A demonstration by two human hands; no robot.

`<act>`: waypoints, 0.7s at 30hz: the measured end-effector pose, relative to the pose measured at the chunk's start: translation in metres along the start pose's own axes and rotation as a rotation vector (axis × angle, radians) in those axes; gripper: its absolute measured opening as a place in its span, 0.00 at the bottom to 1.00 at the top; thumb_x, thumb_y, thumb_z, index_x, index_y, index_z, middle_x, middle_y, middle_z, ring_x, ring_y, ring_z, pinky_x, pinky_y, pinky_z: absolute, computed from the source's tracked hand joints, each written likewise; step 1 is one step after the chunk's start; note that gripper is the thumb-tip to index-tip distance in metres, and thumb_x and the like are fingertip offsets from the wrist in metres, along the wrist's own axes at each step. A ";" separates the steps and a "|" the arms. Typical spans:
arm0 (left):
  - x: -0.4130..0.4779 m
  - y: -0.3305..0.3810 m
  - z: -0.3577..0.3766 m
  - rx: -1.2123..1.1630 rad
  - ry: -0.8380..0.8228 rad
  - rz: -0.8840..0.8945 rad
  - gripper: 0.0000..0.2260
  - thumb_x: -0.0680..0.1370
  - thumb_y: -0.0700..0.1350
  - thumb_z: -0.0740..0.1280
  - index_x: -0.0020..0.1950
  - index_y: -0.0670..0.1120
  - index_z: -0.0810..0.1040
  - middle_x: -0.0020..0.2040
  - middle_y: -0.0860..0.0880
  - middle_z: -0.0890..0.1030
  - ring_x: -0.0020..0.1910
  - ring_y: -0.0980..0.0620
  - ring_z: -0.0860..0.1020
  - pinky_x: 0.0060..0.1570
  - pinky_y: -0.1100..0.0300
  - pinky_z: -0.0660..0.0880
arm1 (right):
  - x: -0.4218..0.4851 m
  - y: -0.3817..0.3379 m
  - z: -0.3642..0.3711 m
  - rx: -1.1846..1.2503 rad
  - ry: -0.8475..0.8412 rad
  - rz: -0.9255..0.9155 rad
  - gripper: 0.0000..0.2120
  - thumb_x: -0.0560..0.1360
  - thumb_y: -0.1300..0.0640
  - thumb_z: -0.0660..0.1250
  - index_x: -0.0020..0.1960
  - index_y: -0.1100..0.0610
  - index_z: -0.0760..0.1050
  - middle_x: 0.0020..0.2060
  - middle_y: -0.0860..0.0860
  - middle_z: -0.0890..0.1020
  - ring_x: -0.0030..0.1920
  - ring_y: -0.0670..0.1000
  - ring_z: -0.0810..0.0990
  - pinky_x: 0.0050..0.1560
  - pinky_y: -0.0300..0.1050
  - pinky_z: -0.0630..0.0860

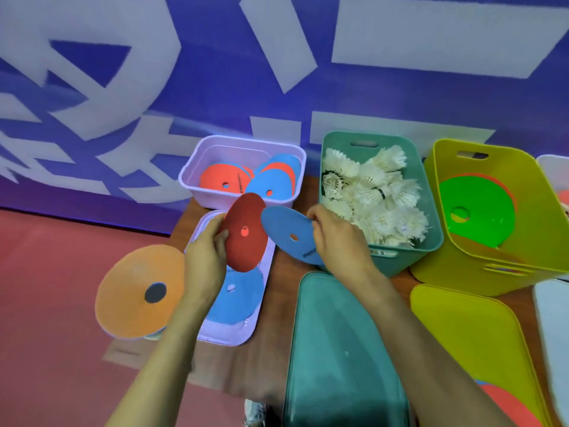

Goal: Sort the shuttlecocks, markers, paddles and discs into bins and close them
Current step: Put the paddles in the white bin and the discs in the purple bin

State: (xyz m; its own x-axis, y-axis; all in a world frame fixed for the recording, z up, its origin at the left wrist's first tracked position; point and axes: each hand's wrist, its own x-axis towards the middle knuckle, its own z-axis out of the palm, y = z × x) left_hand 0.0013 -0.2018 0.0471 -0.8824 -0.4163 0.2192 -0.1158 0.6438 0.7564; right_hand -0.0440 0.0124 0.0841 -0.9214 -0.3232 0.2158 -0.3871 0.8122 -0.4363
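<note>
two hands (205, 257) grip two discs (250, 252)

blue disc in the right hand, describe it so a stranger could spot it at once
Find the teal bin full of white shuttlecocks mid-table. At its near left corner the right hand pinches a blue disc with a small centre hole. It is the only blue disc held up; the others lie in the lilac bin or on the lilac lid.

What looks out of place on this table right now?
The orange disc sticks out well past the left edge of the table, over the red floor. It looks liable to slip off.
</note>
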 end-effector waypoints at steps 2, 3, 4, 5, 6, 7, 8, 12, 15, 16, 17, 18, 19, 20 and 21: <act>0.036 -0.010 -0.007 -0.016 0.039 0.011 0.14 0.79 0.38 0.62 0.65 0.44 0.74 0.55 0.41 0.81 0.49 0.42 0.79 0.47 0.58 0.71 | 0.033 -0.013 0.005 -0.006 0.041 -0.001 0.08 0.79 0.61 0.56 0.56 0.57 0.71 0.48 0.56 0.79 0.42 0.64 0.78 0.38 0.53 0.72; 0.055 -0.014 -0.010 -0.002 0.047 0.006 0.15 0.79 0.40 0.62 0.65 0.44 0.74 0.55 0.40 0.81 0.50 0.41 0.79 0.49 0.55 0.72 | 0.049 -0.019 0.009 -0.008 0.060 0.002 0.08 0.78 0.62 0.57 0.56 0.57 0.71 0.48 0.56 0.79 0.42 0.64 0.78 0.38 0.52 0.72; 0.073 -0.020 -0.011 0.004 0.046 -0.007 0.15 0.79 0.41 0.62 0.66 0.44 0.73 0.56 0.39 0.80 0.51 0.39 0.78 0.50 0.52 0.72 | 0.066 -0.023 0.013 -0.001 0.080 0.012 0.08 0.78 0.62 0.57 0.56 0.57 0.71 0.48 0.56 0.79 0.42 0.64 0.77 0.38 0.52 0.72; 0.092 -0.024 -0.012 -0.001 0.035 -0.022 0.16 0.80 0.41 0.62 0.67 0.44 0.72 0.56 0.39 0.80 0.52 0.38 0.78 0.51 0.51 0.72 | 0.082 -0.027 0.017 0.012 0.101 0.030 0.09 0.77 0.63 0.57 0.56 0.58 0.70 0.49 0.57 0.79 0.43 0.64 0.77 0.38 0.52 0.72; 0.109 -0.028 -0.011 -0.009 0.019 -0.036 0.16 0.80 0.41 0.61 0.68 0.44 0.70 0.56 0.38 0.80 0.52 0.38 0.77 0.50 0.51 0.71 | 0.099 -0.030 0.022 0.023 0.117 0.056 0.09 0.77 0.64 0.57 0.56 0.58 0.70 0.50 0.57 0.78 0.43 0.64 0.77 0.39 0.53 0.72; 0.126 -0.031 -0.010 -0.019 -0.002 -0.050 0.17 0.80 0.40 0.60 0.69 0.43 0.68 0.57 0.38 0.79 0.52 0.37 0.77 0.48 0.52 0.70 | 0.115 -0.032 0.027 0.023 0.131 0.084 0.09 0.76 0.65 0.57 0.55 0.58 0.70 0.50 0.57 0.78 0.44 0.64 0.77 0.39 0.53 0.73; 0.142 -0.033 -0.007 -0.032 -0.024 -0.062 0.17 0.81 0.39 0.59 0.70 0.42 0.67 0.58 0.38 0.78 0.53 0.38 0.76 0.47 0.54 0.69 | 0.130 -0.032 0.033 0.009 0.139 0.113 0.10 0.76 0.66 0.57 0.55 0.58 0.70 0.50 0.57 0.78 0.44 0.64 0.77 0.40 0.53 0.74; 0.201 -0.048 0.013 -0.048 -0.122 -0.099 0.19 0.80 0.36 0.56 0.71 0.39 0.62 0.62 0.38 0.75 0.59 0.39 0.74 0.54 0.54 0.68 | 0.186 -0.027 0.059 -0.044 0.127 0.212 0.11 0.75 0.67 0.56 0.55 0.58 0.69 0.51 0.58 0.77 0.46 0.65 0.77 0.42 0.53 0.73; 0.233 -0.062 0.030 -0.006 -0.193 -0.174 0.21 0.79 0.36 0.58 0.73 0.38 0.60 0.64 0.38 0.74 0.60 0.39 0.73 0.53 0.53 0.67 | 0.217 -0.015 0.080 0.022 0.079 0.298 0.13 0.75 0.67 0.55 0.57 0.58 0.69 0.53 0.59 0.77 0.49 0.64 0.76 0.41 0.50 0.67; 0.239 -0.066 0.034 0.019 -0.210 -0.196 0.23 0.79 0.36 0.60 0.73 0.38 0.58 0.66 0.38 0.72 0.62 0.39 0.72 0.55 0.54 0.66 | 0.224 -0.011 0.086 0.038 0.047 0.322 0.15 0.75 0.68 0.55 0.60 0.59 0.68 0.56 0.60 0.76 0.53 0.64 0.75 0.43 0.50 0.68; 0.243 -0.070 0.037 0.046 -0.221 -0.202 0.26 0.78 0.37 0.62 0.74 0.37 0.57 0.68 0.38 0.69 0.65 0.40 0.70 0.59 0.53 0.65 | 0.228 -0.007 0.091 0.034 0.001 0.346 0.18 0.75 0.68 0.55 0.64 0.59 0.66 0.60 0.61 0.74 0.57 0.64 0.74 0.48 0.51 0.70; 0.245 -0.074 0.039 0.074 -0.228 -0.190 0.28 0.78 0.38 0.63 0.74 0.36 0.56 0.70 0.37 0.66 0.68 0.39 0.66 0.63 0.52 0.62 | 0.229 -0.004 0.095 0.002 -0.054 0.368 0.21 0.75 0.68 0.56 0.68 0.60 0.63 0.65 0.61 0.70 0.62 0.64 0.71 0.53 0.53 0.70; 0.243 -0.076 0.041 0.100 -0.230 -0.159 0.29 0.77 0.38 0.64 0.74 0.35 0.55 0.71 0.36 0.64 0.70 0.39 0.63 0.67 0.51 0.60 | 0.229 -0.001 0.099 -0.044 -0.107 0.383 0.24 0.76 0.67 0.56 0.71 0.60 0.60 0.67 0.61 0.67 0.64 0.64 0.68 0.57 0.54 0.69; 0.240 -0.078 0.042 0.122 -0.231 -0.118 0.28 0.77 0.38 0.65 0.73 0.35 0.56 0.71 0.36 0.63 0.71 0.38 0.61 0.69 0.50 0.57 | 0.227 0.000 0.101 -0.087 -0.145 0.387 0.25 0.76 0.66 0.57 0.72 0.60 0.58 0.68 0.60 0.65 0.65 0.64 0.67 0.59 0.54 0.68; 0.235 -0.080 0.044 0.141 -0.237 -0.075 0.27 0.77 0.38 0.65 0.73 0.35 0.59 0.71 0.36 0.64 0.71 0.38 0.61 0.69 0.50 0.56 | 0.224 0.001 0.103 -0.119 -0.168 0.378 0.25 0.76 0.65 0.58 0.72 0.59 0.58 0.68 0.60 0.65 0.65 0.63 0.67 0.60 0.54 0.68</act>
State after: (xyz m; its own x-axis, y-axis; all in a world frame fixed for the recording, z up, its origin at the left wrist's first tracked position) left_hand -0.2166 -0.3230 0.0115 -0.9491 -0.3149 0.0031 -0.2323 0.7068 0.6682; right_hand -0.2539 -0.1089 0.0419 -0.9943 -0.0587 -0.0892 -0.0237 0.9358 -0.3517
